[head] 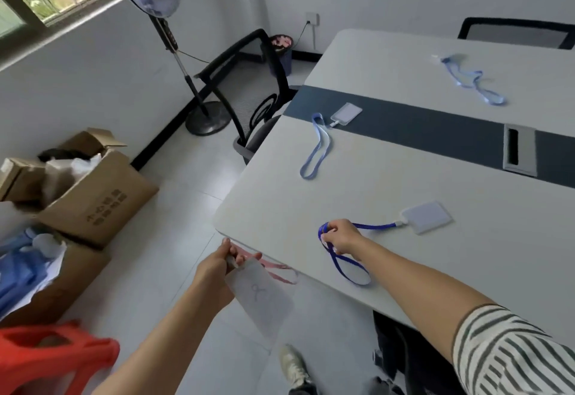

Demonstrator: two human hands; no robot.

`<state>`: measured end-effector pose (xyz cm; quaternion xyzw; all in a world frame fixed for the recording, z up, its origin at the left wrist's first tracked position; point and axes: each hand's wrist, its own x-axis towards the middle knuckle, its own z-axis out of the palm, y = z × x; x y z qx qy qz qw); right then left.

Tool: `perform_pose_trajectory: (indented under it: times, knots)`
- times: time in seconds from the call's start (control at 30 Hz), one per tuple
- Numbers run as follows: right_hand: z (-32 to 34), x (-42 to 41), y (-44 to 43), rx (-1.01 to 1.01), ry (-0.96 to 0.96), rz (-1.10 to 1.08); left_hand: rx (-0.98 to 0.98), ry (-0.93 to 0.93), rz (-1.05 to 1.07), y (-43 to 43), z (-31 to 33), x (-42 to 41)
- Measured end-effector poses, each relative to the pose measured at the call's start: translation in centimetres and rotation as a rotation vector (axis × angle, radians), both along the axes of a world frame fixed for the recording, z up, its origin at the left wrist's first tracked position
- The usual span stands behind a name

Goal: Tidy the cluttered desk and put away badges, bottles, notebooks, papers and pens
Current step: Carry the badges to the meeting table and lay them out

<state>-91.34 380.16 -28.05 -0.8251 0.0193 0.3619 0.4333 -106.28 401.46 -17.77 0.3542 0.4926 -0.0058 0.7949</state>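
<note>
My right hand (340,235) pinches the dark blue lanyard (351,265) of a clear badge holder (427,216) that lies on the white desk (270,207) near its front edge. Off the desk's corner, my left hand (217,267) grips the top of another clear badge holder (261,295) with a pink lanyard (280,271) that trails under the desk edge. Farther back, a badge with a light blue lanyard (317,145) lies across the dark centre strip. A third light blue lanyard with a badge (473,81) lies at the far side.
A black mesh chair (255,89) stands at the desk's left end, with a standing fan (174,36) behind it. Open cardboard boxes (93,195) and a red plastic stool (53,357) crowd the floor at left. A grey cable hatch (519,153) sits in the desk's strip.
</note>
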Motion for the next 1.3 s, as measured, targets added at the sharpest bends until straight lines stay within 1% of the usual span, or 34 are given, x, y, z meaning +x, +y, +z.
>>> perform_pose_trajectory:
  times: [0.1, 0.17, 0.23, 0.33, 0.4, 0.47, 0.57, 0.63, 0.7, 0.8, 0.9, 0.97, 1.07, 1.13, 1.17, 1.23, 1.3]
  knots:
    - [0.1, 1.3, 1.4, -0.033, -0.065, 0.037, -0.008, 0.004, -0.005, 2.0, 0.3, 0.5]
    - [-0.1, 2.9, 0.4, -0.115, -0.081, 0.063, -0.028, -0.004, -0.031, 2.5, 0.3, 1.5]
    - [-0.4, 4.6, -1.9, -0.255, -0.138, 0.092, -0.041, 0.013, -0.039, 2.8, 0.0, 2.7]
    - [-0.6, 7.6, -6.8, -0.562, -0.261, 0.18, -0.063, 0.051, -0.075, 2.5, -0.5, 5.3]
    - [-0.8, 8.8, -10.2, -0.767, -0.271, 0.307, -0.082, 0.056, -0.102, 2.3, -0.8, 6.4]
    - [-1.6, 10.8, -13.2, -0.883, -0.214, 0.395, -0.07, 0.08, -0.135, 2.0, -1.4, 8.7]
    - [-1.9, 12.6, -15.5, -0.883, -0.142, 0.406, -0.047, 0.119, -0.157, 1.5, -1.7, 11.5]
    - [-1.7, 13.5, -16.4, -0.874, -0.134, 0.378, -0.043, 0.137, -0.183, 1.1, -1.7, 13.3]
    - [-1.9, 13.8, -17.0, -0.873, -0.08, 0.33, -0.043, 0.136, -0.208, 0.7, -1.6, 14.8]
    - [-2.3, 14.1, -16.9, -0.827, -0.041, 0.242, -0.046, 0.122, -0.239, 0.4, -1.4, 16.6]
    - [-2.3, 14.3, -14.7, -0.714, -0.149, 0.157, -0.053, 0.112, -0.289, 0.6, -1.3, 17.5]
    - [-1.7, 14.7, -12.4, -0.546, -0.121, 0.063, -0.064, 0.11, -0.32, 0.9, -1.3, 17.8]
    - [1.4, 15.5, -8.3, -0.177, 0.065, -0.171, -0.083, 0.099, -0.364, 1.8, -0.9, 17.8]
    - [4.5, 16.0, -5.5, 0.008, 0.18, -0.23, -0.088, 0.084, -0.387, 3.0, -0.7, 17.7]
    - [6.0, 16.1, -4.2, 0.072, 0.205, -0.208, -0.09, 0.077, -0.394, 3.6, -0.7, 17.6]
    - [8.5, 16.2, -1.4, 0.159, 0.187, -0.168, -0.095, 0.055, -0.413, 5.5, -0.6, 17.2]
    - [10.5, 16.4, 1.3, 0.223, 0.133, -0.232, -0.094, 0.033, -0.421, 7.4, -0.5, 16.9]
